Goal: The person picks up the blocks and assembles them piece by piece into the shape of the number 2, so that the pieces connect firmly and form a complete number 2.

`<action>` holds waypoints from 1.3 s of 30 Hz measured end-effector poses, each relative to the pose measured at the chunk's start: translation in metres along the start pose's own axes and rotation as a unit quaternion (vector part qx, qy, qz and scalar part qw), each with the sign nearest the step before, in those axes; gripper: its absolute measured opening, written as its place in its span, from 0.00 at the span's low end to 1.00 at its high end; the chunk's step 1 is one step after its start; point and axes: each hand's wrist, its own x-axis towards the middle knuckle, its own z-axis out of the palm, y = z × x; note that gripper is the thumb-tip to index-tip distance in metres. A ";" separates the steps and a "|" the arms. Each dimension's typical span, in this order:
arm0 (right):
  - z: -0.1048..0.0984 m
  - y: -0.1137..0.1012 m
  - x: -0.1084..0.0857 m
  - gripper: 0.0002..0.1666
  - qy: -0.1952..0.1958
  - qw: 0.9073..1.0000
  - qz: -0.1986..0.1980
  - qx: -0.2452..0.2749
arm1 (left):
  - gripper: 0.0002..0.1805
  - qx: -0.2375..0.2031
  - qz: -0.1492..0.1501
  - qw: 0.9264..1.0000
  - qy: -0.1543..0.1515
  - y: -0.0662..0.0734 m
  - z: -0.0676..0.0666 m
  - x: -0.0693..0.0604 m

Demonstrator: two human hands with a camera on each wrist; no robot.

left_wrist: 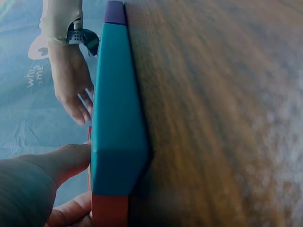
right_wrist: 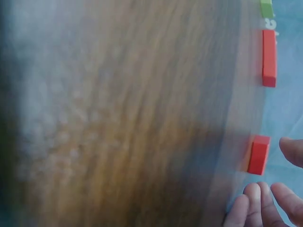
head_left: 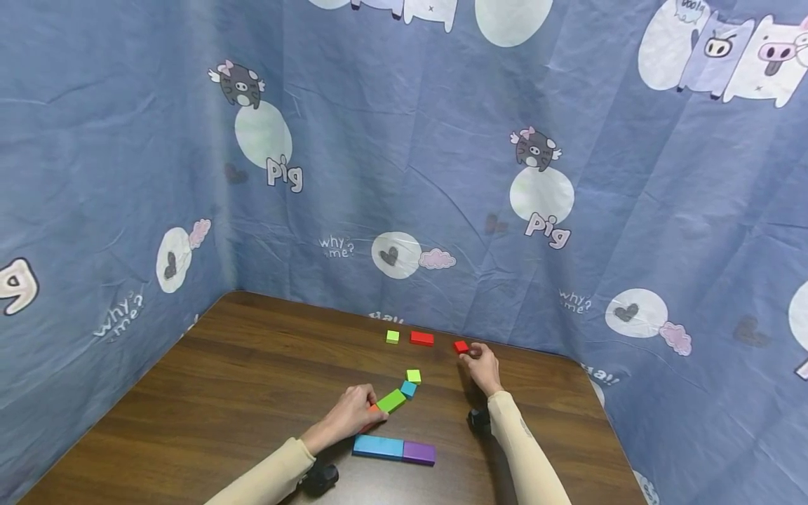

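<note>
My left hand (head_left: 352, 412) pinches an orange block (head_left: 372, 414), partly hidden by the fingers. That block meets one end of a green block (head_left: 392, 402); a small blue block (head_left: 409, 389) and a yellow-green block (head_left: 413, 376) continue the slanting line. At the far side of the table, my right hand (head_left: 483, 369) is beside a small red block (head_left: 461, 347). In the right wrist view, thumb and fingers are spread near this red block (right_wrist: 259, 155), with a gap visible between them and it.
Nearer me, a long blue block (head_left: 377, 447) lies end to end with a purple block (head_left: 419, 452). A longer red block (head_left: 421, 338) and another yellow-green block (head_left: 393, 337) lie along the wooden table's (head_left: 252, 372) back edge. A patterned blue curtain (head_left: 379, 175) hangs behind.
</note>
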 end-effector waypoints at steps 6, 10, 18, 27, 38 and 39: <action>0.003 0.003 0.007 0.28 0.004 1.000 0.018 -0.005 | 0.18 -0.005 -0.011 1.000 -0.002 0.001 -0.001 0.000; 0.006 0.002 0.011 0.27 0.008 0.999 0.032 -0.004 | 0.18 -0.002 -0.014 1.000 -0.001 0.002 -0.002 0.000; 0.009 0.001 0.013 0.28 0.022 0.995 0.093 0.000 | 0.18 -0.003 -0.012 1.000 -0.009 0.003 -0.001 -0.001; 0.014 -0.006 0.010 0.21 0.044 0.992 0.114 -0.004 | 0.18 -0.004 -0.014 1.000 -0.004 0.003 -0.001 -0.001; 0.018 -0.008 0.007 0.20 0.054 0.991 0.125 -0.014 | 0.18 -0.011 -0.014 1.000 -0.009 0.002 0.000 -0.001; 0.019 -0.009 0.008 0.20 0.053 0.991 0.126 -0.015 | 0.18 -0.010 -0.014 1.000 -0.009 0.002 0.000 -0.001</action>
